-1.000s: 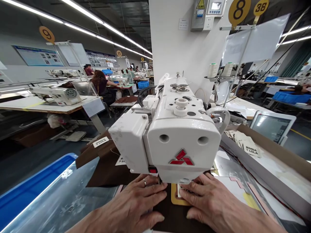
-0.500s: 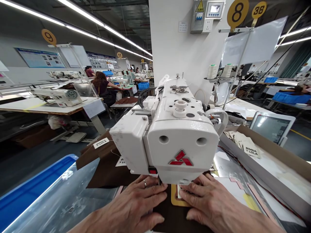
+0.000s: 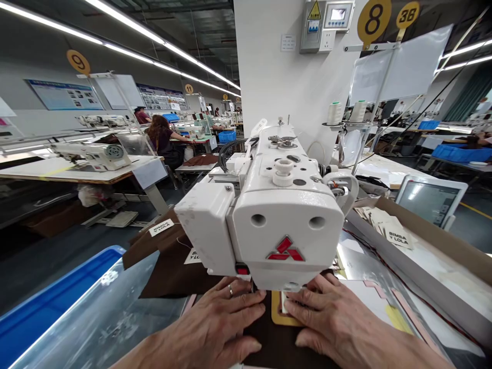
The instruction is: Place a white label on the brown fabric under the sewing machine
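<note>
Brown fabric panel (image 3: 269, 342) under the sewing machine head (image 3: 286, 220)

That white head, with its red three-diamond badge, stands squarely in our way, hiding the needle area and the panel's far part. On our left, more brown fabric pieces (image 3: 169, 277) bearing white labels (image 3: 161, 227) lie partly behind the machine, near a blue bin (image 3: 49, 302). On our right, a long cardboard box (image 3: 442, 233) holds loose BIMBA Y LOLA labels (image 3: 388, 230); a screen (image 3: 428, 205) stands just beyond it, and thread cones (image 3: 334, 113) farther back.

The panel lies flat on the bench (image 3: 134, 312), between and partly beneath our hands, plain and dark where we see it. On it, a round-cornered yellow frame (image 3: 286, 321) borders a white label (image 3: 283, 303), its lettering mostly covered. Our left hand (image 3: 223, 320) wears a ring, its fingers outstretched on the panel; our right hand (image 3: 330, 315) rests over frame and label, fingers extended, gripping nothing. Some fingertips are hidden under the head.
</note>
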`<act>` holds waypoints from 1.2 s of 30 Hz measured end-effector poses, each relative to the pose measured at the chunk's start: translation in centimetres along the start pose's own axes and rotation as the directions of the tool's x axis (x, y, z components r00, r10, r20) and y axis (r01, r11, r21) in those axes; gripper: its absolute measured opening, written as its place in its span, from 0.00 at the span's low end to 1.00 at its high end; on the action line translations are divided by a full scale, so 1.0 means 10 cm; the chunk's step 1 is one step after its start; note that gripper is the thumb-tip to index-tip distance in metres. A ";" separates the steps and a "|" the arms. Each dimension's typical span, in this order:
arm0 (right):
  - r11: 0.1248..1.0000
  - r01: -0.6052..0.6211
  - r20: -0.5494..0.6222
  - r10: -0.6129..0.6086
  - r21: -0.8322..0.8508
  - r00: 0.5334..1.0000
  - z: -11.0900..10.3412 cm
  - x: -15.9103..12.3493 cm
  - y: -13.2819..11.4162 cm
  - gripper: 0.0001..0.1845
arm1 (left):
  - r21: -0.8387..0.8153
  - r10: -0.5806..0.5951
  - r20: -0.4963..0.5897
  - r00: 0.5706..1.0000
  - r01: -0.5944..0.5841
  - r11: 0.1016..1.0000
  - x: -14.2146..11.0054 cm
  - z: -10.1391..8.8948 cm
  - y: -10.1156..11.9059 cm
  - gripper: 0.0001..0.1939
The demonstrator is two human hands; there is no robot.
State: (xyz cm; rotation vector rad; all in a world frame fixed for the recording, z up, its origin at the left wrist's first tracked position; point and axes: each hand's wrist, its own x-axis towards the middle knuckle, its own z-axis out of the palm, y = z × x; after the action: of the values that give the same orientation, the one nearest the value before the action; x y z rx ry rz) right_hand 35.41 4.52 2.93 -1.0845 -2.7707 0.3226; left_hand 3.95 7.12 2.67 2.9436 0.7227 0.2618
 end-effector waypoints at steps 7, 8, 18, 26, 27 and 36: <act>0.998 0.056 -0.077 -0.057 -0.007 0.995 -0.01 -0.01 0.02 0.22 | 0.048 0.018 0.026 0.999 -0.019 0.999 -0.01 0.01 -0.02 0.27; 0.998 0.062 -0.093 -0.063 -0.008 0.994 -0.01 -0.02 0.02 0.21 | 0.053 0.023 0.024 0.999 -0.025 0.998 -0.02 0.01 -0.02 0.27; 0.999 0.042 -0.102 -0.042 -0.003 0.994 0.07 -0.04 0.04 0.22 | 0.052 0.037 -0.015 0.999 -0.036 0.998 0.01 -0.04 0.01 0.26; 1.000 -0.024 0.002 0.024 0.013 1.000 -0.01 -0.07 0.01 0.21 | 0.035 0.052 -0.001 0.999 -0.052 0.998 0.06 -0.03 0.02 0.26; 1.000 -0.023 -0.003 0.023 0.012 1.000 -0.01 -0.06 0.01 0.20 | 0.034 0.049 0.006 0.999 -0.049 0.998 0.08 -0.04 0.02 0.25; 1.000 -0.007 -0.061 0.009 0.019 0.998 0.01 0.04 0.17 0.17 | -0.106 -0.072 0.011 0.997 0.073 0.992 0.19 -0.05 -0.07 0.19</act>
State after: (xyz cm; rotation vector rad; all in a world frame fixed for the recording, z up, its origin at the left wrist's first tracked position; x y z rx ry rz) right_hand 36.21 6.00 2.41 -1.0829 -2.7057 0.3102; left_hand 5.25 8.66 3.33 2.8097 0.7876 0.2751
